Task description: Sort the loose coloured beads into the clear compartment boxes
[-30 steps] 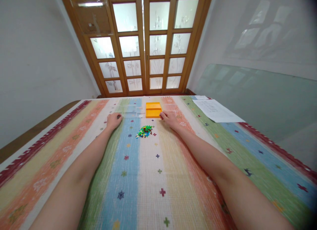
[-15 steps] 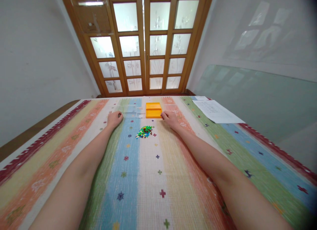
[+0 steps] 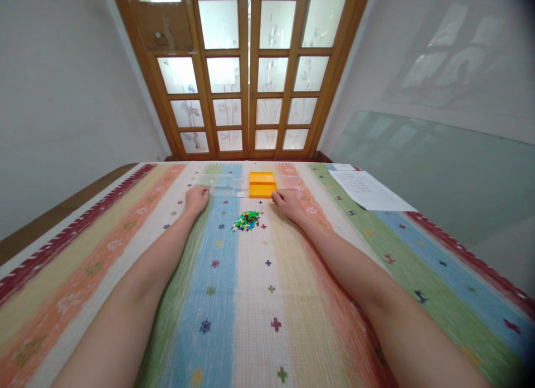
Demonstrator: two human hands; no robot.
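Note:
My left hand point(image 3: 197, 199) rests on the tablecloth at the left, its fingers curled closed, beside a clear plastic tray point(image 3: 228, 192). No object shows in its fingers. My right hand point(image 3: 289, 203) lies with bent, closed fingers just by the near right corner of a yellow open box point(image 3: 263, 190). Nothing is visible in that hand either, and I cannot tell whether it touches the box. A small heap of little plastic pieces point(image 3: 247, 221), green, blue, brown, yellow and white, sits on the cloth between my forearms, nearer to me than the box.
A striped tablecloth point(image 3: 254, 299) covers the table. White paper sheets point(image 3: 370, 190) lie at the far right. Behind the table stand wooden doors with glass panes point(image 3: 276, 73), and a pale glass panel point(image 3: 438, 170) leans at the right wall.
The whole view has shifted slightly to the right. My right hand sits a little nearer to me relative to the yellow box. The heap has stayed where it was.

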